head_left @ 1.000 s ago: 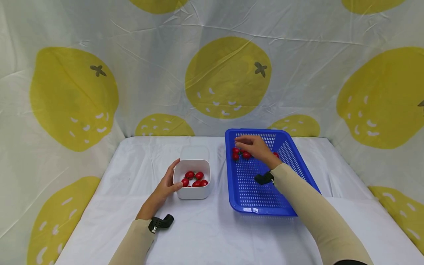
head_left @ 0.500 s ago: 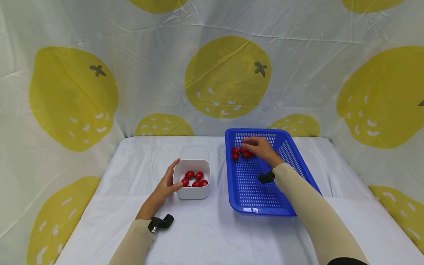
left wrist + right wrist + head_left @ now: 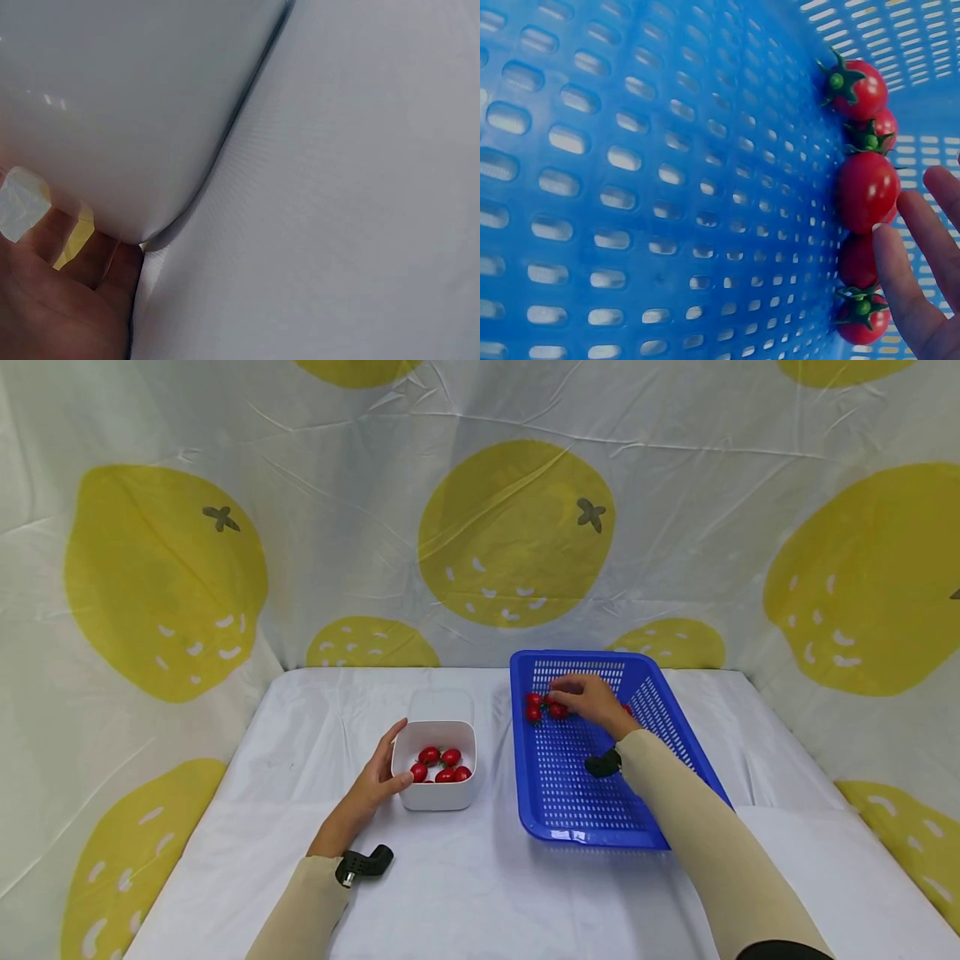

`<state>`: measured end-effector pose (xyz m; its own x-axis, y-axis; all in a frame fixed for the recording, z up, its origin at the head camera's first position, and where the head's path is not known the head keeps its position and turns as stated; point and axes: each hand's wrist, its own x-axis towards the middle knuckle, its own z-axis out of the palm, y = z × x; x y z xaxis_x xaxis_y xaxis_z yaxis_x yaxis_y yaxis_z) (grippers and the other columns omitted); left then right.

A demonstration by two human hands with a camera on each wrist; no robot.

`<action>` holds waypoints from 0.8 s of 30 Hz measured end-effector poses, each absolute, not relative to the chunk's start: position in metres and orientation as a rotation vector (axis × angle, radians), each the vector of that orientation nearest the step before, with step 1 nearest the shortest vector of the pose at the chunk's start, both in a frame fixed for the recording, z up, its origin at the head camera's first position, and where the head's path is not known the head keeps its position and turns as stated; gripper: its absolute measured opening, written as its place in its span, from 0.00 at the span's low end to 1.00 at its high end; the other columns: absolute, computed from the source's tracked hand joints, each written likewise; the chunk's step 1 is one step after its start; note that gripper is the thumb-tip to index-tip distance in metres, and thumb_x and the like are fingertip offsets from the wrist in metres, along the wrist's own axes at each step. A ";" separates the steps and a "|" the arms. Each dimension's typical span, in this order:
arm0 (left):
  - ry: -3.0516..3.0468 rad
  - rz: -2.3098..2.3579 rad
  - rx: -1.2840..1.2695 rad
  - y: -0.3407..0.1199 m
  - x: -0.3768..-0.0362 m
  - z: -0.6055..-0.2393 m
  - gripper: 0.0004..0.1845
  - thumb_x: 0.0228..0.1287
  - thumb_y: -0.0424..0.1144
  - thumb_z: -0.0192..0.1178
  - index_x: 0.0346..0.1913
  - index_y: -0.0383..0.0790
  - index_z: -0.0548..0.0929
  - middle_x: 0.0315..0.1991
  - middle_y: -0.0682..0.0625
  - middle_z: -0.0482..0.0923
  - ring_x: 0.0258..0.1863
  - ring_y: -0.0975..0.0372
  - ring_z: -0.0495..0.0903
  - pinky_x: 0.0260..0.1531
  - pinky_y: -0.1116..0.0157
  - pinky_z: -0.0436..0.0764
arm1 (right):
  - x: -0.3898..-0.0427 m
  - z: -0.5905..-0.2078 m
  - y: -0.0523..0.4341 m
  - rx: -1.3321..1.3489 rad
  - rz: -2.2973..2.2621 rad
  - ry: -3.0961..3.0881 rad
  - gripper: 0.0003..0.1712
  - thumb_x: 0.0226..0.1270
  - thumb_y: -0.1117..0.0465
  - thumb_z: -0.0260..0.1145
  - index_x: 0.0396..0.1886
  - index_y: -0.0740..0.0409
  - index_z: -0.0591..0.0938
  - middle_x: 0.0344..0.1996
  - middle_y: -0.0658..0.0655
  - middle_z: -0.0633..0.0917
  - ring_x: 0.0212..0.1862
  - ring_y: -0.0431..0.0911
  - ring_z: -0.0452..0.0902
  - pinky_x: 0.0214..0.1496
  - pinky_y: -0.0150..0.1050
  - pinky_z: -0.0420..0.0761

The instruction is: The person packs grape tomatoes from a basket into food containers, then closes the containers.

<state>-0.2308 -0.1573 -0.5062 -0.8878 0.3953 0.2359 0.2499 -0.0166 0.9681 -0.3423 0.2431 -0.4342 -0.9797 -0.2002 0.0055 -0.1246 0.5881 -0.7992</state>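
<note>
My left hand (image 3: 367, 785) holds a white square container (image 3: 438, 799) by its left side, thumb at the front rim and fingers farther back. In the left wrist view, fingers (image 3: 116, 277) lie against the container's smooth wall (image 3: 135, 127). Several red cherry tomatoes (image 3: 429, 756) lie inside. Over the far part of a blue perforated basket (image 3: 530, 777) hovers my right hand (image 3: 592, 702), fingers bent downward. The right wrist view has its fingertips close beside a row of cherry tomatoes (image 3: 868, 191) with green stems; none is visibly pinched.
A pale, translucent flat piece (image 3: 441, 703) lies just behind the container. White cloth (image 3: 465, 893) covers the table. Behind stands a curtain (image 3: 337, 543) with yellow fruit prints. One more tomato (image 3: 627, 710) shows right of my right hand.
My right hand has shifted slightly right within the basket, then dipped a little toward the tomatoes. The left hand and the container stay in place.
</note>
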 end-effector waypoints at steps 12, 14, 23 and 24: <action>2.159 2.012 0.658 -0.158 -0.231 -0.506 0.44 0.62 0.39 0.59 0.76 0.59 0.47 0.76 0.46 0.44 0.75 0.48 0.42 0.67 0.43 0.50 | -0.342 -0.443 0.243 -0.409 -1.222 2.740 0.21 0.66 0.57 0.66 0.57 0.60 0.80 0.53 0.63 0.82 0.56 0.57 0.77 0.57 0.51 0.76; 2.159 2.012 0.659 -0.157 -0.230 -0.505 0.44 0.62 0.39 0.59 0.77 0.57 0.47 0.76 0.45 0.45 0.74 0.48 0.43 0.67 0.43 0.51 | -0.343 -0.445 0.243 -0.434 -1.196 2.752 0.21 0.65 0.58 0.67 0.57 0.60 0.80 0.53 0.63 0.82 0.56 0.57 0.77 0.59 0.52 0.74; 2.175 2.017 0.634 -0.157 -0.229 -0.505 0.43 0.62 0.39 0.58 0.75 0.63 0.49 0.76 0.47 0.48 0.75 0.49 0.44 0.67 0.43 0.51 | -0.343 -0.447 0.242 -0.444 -1.116 2.767 0.23 0.62 0.60 0.70 0.56 0.62 0.80 0.52 0.64 0.82 0.55 0.58 0.78 0.61 0.52 0.73; 2.168 2.023 0.641 -0.157 -0.230 -0.505 0.43 0.62 0.39 0.58 0.76 0.62 0.49 0.75 0.46 0.48 0.75 0.49 0.44 0.67 0.43 0.51 | -0.343 -0.447 0.242 -0.445 -1.105 2.772 0.24 0.61 0.61 0.70 0.56 0.62 0.80 0.52 0.64 0.82 0.55 0.58 0.78 0.61 0.52 0.73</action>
